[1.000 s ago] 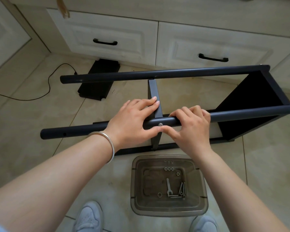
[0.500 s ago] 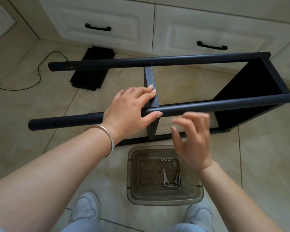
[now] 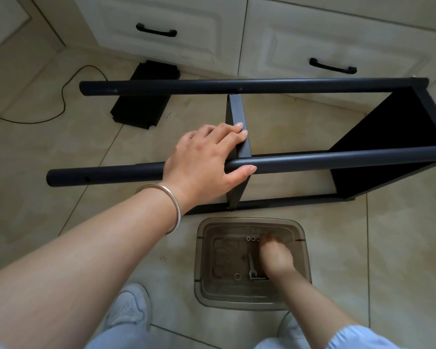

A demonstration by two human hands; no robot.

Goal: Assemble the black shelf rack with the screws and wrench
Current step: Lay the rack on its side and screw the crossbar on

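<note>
The black shelf rack [image 3: 262, 127] lay on its side on the tiled floor, its long tubes running left to right in front of the person, the open tube ends pointing left and the fitted end panel [image 3: 400, 137] at the right. The left hand [image 3: 207, 162] held the near tube [image 3: 337, 159] where the middle shelf plate [image 3: 238, 122] crossed it, thumb under, fingers laid over the plate's edge. Nearer the feet, just beside the rack's lower rail, stood a clear plastic bin [image 3: 303, 248]. The right hand [image 3: 275, 255] was down inside it, fingers blurred; I could not tell whether it had anything. The wrench [image 3: 251, 269] lay immediately left of that hand, its length pointing away from the person, with washers [image 3: 252, 239] beyond.
</note>
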